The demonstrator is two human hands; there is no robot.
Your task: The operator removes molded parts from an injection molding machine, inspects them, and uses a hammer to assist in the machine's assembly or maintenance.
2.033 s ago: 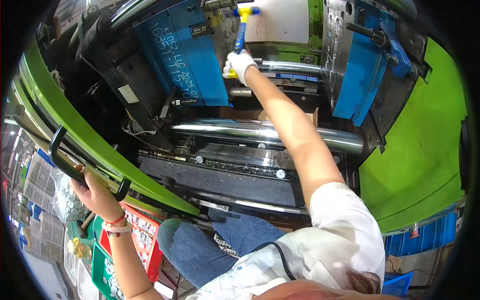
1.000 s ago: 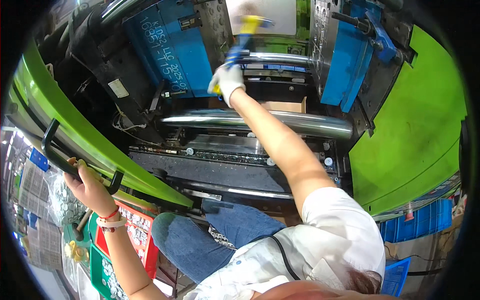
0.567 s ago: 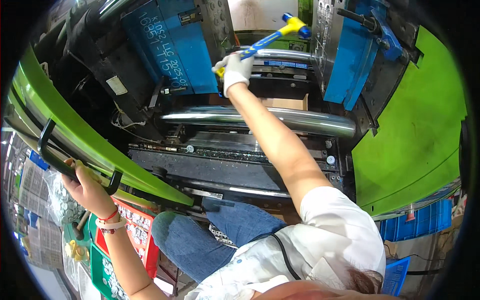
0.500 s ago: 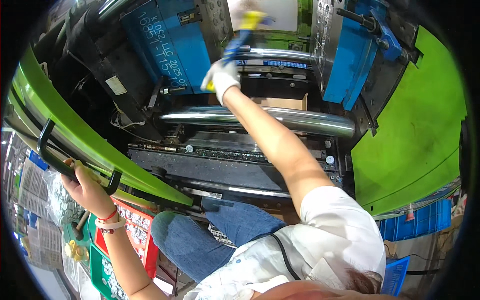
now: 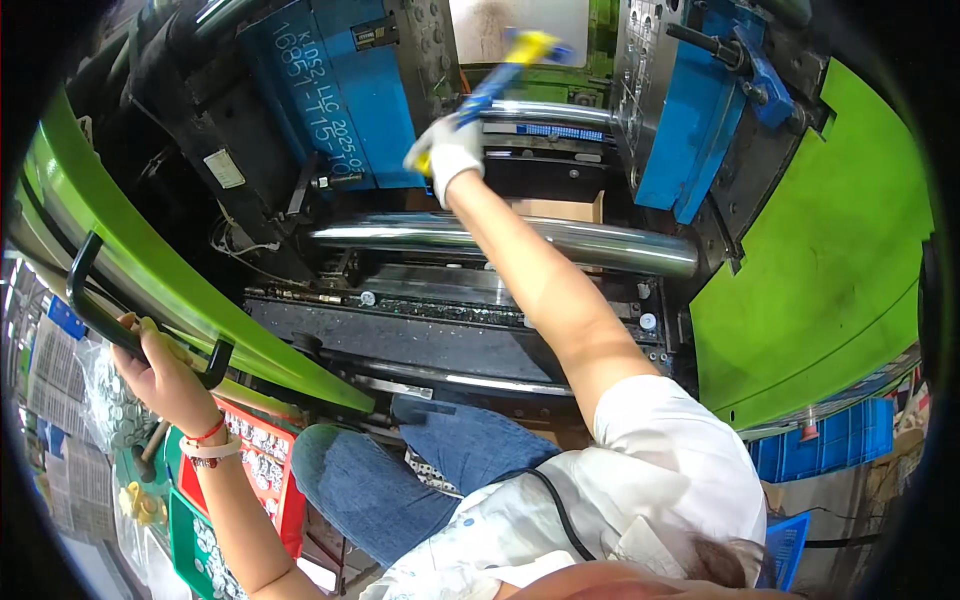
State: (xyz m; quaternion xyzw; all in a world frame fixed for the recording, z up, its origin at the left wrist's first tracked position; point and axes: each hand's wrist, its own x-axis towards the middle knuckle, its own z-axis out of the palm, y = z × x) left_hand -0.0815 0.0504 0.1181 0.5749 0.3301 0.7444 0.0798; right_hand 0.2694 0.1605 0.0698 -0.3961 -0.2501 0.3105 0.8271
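My right hand [image 5: 450,155], in a white glove, reaches far into the machine. It is closed around a blue-and-yellow hammer-shaped tool [image 5: 490,92], whose yellow head points up and to the right. The tool is between a left blue mold block [image 5: 365,100] and a right blue mold block [image 5: 678,125], above a thick steel bar [image 5: 575,240]. At the left my bare left hand [image 5: 165,372] wraps round the black handle [image 5: 92,310] of the green machine door [image 5: 150,250]. Some of its fingers are hidden behind the handle.
Beside my left forearm are a red tray [image 5: 293,515] and a green tray [image 5: 183,545] of small pale parts. A clear bag [image 5: 122,415] of parts lies further left. A green panel [image 5: 810,270] and a blue crate [image 5: 830,447] are at the right.
The head of the hammer-shaped tool has swung rightward and slightly down, and it looks less blurred. My left hand stays on the door handle; the whole view has shifted slightly.
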